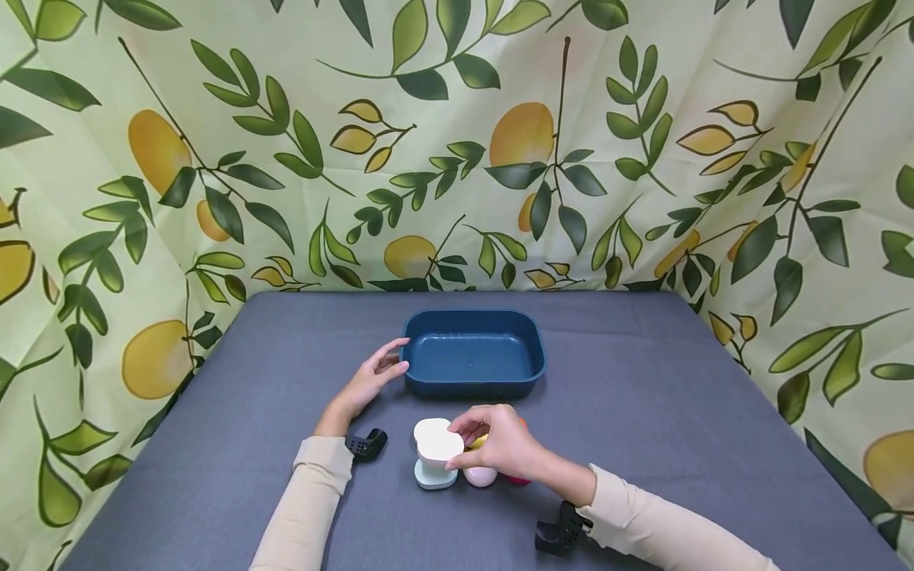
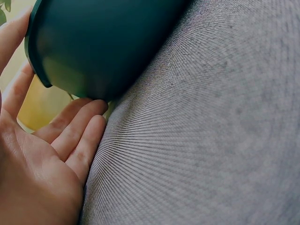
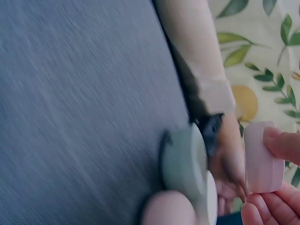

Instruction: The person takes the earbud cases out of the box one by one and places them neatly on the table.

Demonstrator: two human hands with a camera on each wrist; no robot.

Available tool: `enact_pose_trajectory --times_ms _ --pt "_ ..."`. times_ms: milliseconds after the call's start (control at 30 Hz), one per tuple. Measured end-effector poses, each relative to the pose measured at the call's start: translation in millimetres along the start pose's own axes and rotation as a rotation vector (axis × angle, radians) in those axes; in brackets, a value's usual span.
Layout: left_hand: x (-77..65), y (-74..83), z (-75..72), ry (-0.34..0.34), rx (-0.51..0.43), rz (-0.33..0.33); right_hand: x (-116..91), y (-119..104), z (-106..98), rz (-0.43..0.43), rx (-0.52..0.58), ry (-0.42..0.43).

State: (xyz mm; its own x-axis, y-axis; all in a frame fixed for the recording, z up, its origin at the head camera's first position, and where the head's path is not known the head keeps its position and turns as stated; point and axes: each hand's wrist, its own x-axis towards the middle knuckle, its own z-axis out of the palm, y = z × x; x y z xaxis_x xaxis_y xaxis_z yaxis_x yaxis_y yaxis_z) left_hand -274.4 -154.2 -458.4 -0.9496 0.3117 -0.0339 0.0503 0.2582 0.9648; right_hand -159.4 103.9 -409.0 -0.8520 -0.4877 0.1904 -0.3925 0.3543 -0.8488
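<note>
A dark blue rectangular tub (image 1: 474,386) stands on the grey cloth. My left hand (image 1: 367,382) touches its left end, fingers spread along the wall. In the left wrist view, the left fingertips (image 2: 96,108) reach the tub's lower edge. My right hand (image 1: 503,442) pinches a pale pink block (image 3: 262,161) with a white top between thumb and fingers. Held up off the cloth, the block partly covers a pale green block (image 1: 434,477) and another white-topped piece (image 1: 430,427). Beside these lies a pink rounded piece (image 1: 481,477). Yellow and red things (image 1: 520,480) are mostly hidden by the right hand.
Grey cloth (image 1: 643,412) covers the table around the tub and the small pieces. A leaf-and-lemon patterned curtain (image 1: 457,159) rises behind and along both sides. Black bands with a small device sit on both wrists.
</note>
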Motion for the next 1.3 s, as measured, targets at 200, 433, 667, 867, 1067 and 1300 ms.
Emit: enact_pose_trajectory --times_ms 200,433,667,867,1067,1300 --pt "0.9 0.0 -0.3 0.001 0.017 -0.010 -16.8 1.5 15.9 0.038 0.091 -0.017" --pt "1.1 -1.5 -0.9 -0.004 0.023 -0.005 -33.6 0.6 27.1 0.020 0.044 -0.064" --pt "0.1 -0.6 -2.1 -0.004 0.011 0.001 -44.1 1.7 34.8 0.046 0.028 -0.108" --pt "0.6 -1.9 -1.4 -0.008 0.026 0.002 -48.5 6.0 39.7 0.024 -0.027 -0.097" --pt "1.1 -0.3 -0.2 0.009 0.018 -0.008 -48.8 8.2 41.4 -0.073 -0.161 -0.060" --pt "0.1 0.0 0.5 0.009 0.012 -0.018 -49.2 5.3 42.4 -0.127 -0.293 -0.012"
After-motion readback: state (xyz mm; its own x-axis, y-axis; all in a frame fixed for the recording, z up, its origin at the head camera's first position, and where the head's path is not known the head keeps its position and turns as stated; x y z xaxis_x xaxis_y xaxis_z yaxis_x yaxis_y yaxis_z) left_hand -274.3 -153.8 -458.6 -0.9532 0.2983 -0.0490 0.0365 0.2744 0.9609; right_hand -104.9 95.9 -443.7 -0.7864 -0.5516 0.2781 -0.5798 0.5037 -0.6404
